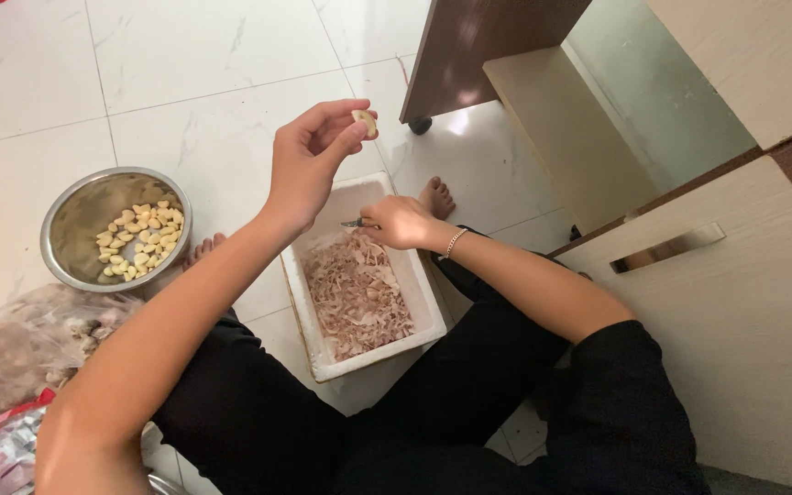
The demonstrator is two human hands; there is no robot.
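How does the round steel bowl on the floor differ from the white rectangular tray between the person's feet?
The round shiny steel bowl is metal and circular; the white rectangular tray is matte and straight-sided. The bowl holds pale peeled garlic cloves gathered on one side; the tray holds brownish papery skins spread across it. The bowl sits off to the left; the tray lies under the right hand. Both rest on the white tiled floor.

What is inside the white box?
The white box holds a heap of papery garlic skins. The right hand covers its far end, and the skins hide the bottom.
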